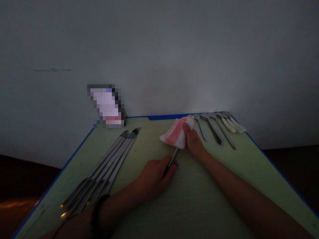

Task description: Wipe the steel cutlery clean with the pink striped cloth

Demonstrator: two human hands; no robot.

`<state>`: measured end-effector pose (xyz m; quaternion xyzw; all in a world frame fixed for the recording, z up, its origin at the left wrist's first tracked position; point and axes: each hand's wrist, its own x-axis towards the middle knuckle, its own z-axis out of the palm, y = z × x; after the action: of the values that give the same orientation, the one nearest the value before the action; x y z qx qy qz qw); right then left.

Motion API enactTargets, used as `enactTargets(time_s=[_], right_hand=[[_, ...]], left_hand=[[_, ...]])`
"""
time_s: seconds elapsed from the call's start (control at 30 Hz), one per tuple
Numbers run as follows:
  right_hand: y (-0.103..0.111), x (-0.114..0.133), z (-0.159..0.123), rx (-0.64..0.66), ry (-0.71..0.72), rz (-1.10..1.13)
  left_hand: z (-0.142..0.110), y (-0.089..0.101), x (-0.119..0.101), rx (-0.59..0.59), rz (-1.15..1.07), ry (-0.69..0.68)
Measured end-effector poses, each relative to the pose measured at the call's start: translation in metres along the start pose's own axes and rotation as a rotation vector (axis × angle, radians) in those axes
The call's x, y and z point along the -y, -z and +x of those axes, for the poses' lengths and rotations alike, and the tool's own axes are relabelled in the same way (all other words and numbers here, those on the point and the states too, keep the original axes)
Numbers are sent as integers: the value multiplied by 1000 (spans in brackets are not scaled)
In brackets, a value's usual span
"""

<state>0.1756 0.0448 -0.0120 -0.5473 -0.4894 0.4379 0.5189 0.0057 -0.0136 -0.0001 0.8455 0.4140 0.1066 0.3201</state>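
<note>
Near the middle of the table, my left hand (159, 176) is closed around the slim metal handle (173, 157) of a piece of cutlery. Its far end is covered by a pink and white cloth (175, 132), so I cannot tell which kind it is. My right hand (194, 141) grips that cloth, thumb on top, wrapped over the covered end. Left of my hands lies a fanned bundle of several long metal table knives (109, 162); my left forearm partly hides their near ends. Beyond my right hand, several pieces of metal cutlery (214, 129) lie side by side.
White-handled utensils (229, 124) lie at the table's far right corner. A blurred-out phone-like device (107, 106) leans against the grey wall (159, 49) at the back left. The pale green table (199, 199) has a blue edge.
</note>
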Motion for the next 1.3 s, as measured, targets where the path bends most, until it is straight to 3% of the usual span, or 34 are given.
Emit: enactTargets(time_s=[1.3], right_hand=[[0,-3,0,14,11,14]], left_hand=[[1,2,-1,0,-1,-4]])
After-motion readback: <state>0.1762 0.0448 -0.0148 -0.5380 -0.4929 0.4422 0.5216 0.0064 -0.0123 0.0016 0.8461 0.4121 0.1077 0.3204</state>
